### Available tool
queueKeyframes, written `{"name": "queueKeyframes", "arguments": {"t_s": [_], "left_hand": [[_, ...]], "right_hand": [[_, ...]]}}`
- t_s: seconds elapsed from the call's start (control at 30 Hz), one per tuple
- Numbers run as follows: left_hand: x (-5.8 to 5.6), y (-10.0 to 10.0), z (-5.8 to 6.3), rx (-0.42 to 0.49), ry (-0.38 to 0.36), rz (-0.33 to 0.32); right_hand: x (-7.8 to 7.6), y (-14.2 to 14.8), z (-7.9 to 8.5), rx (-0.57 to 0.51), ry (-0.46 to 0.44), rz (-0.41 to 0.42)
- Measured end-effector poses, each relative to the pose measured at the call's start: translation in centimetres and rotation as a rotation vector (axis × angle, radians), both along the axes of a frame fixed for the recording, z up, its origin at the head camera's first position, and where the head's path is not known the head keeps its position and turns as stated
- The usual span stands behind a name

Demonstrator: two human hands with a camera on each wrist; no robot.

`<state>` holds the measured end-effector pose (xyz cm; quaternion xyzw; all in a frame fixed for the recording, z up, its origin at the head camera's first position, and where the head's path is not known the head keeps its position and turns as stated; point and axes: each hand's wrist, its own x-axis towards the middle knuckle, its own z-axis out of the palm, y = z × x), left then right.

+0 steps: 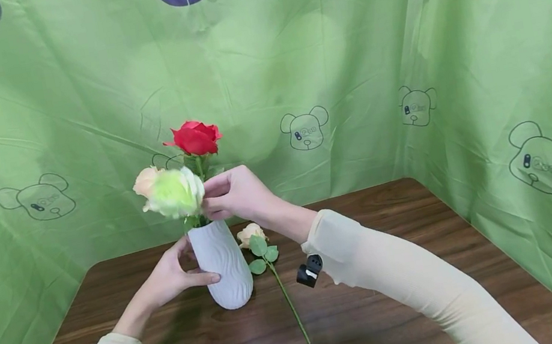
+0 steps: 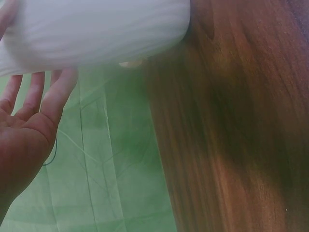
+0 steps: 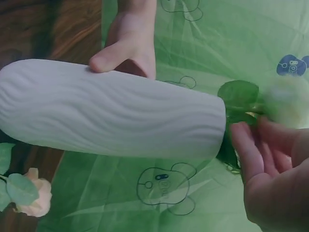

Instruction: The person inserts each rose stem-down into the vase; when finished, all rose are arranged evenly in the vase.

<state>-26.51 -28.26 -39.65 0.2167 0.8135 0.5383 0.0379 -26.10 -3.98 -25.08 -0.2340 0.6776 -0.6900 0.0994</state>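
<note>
A white vase (image 1: 223, 266) with a wavy relief stands on the table, tilted a little in the head view. My left hand (image 1: 173, 277) grips its side, thumb across the front and fingers behind. Out of the mouth rise a red rose (image 1: 196, 138), a peach rose (image 1: 146, 182) partly covered, and a blurred green-and-white flower (image 1: 175, 193). Just above the rim, my right hand (image 1: 241, 193) pinches the green-and-white flower's stem below its head. Green leaves (image 3: 239, 96) crowd the vase mouth in the right wrist view.
Another peach rose (image 1: 252, 235) lies on the brown wooden table (image 1: 385, 300), right of the vase, its stem pointing toward the front. Green curtains (image 1: 345, 63) with bear drawings hang behind and along both sides of the table.
</note>
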Motion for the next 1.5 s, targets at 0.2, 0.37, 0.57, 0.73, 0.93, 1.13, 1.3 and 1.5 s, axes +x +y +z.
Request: {"name": "queueKeyframes", "arguments": {"t_s": [0.2,0.37,0.57,0.73,0.93,1.13,1.3,1.5], "left_hand": [[-0.1,-0.1,0.0,-0.056,0.046,0.021],[-0.4,-0.2,-0.1,-0.065,0.052,0.016],[-0.3,-0.1,-0.2,-0.062,0.053,0.018],[-0.4,-0.1,-0.2,-0.040,0.043,0.011],[-0.2,-0.2,-0.2,-0.039,0.025,0.022],[-0.2,-0.2,-0.3,-0.026,0.012,0.023],[-0.1,-0.2,-0.3,-0.048,0.030,0.030],[-0.1,0.0,-0.1,-0.038,0.021,0.029]], "right_hand": [[-0.6,0.9,-0.6,0.012,-0.084,0.011],[-0.9,2.3,-0.2,-0.020,-0.103,0.033],[-1.2,4.3,0.2,-0.029,-0.085,0.027],[-2.0,6.0,-0.9,-0.019,-0.121,-0.021],[-3.0,7.5,-3.5,0.007,-0.183,-0.039],[-4.0,8.4,-7.4,0.095,-0.246,-0.007],[-4.5,8.5,-11.1,0.157,-0.302,0.009],[-4.7,8.7,-14.4,0.189,-0.349,-0.005]]}}
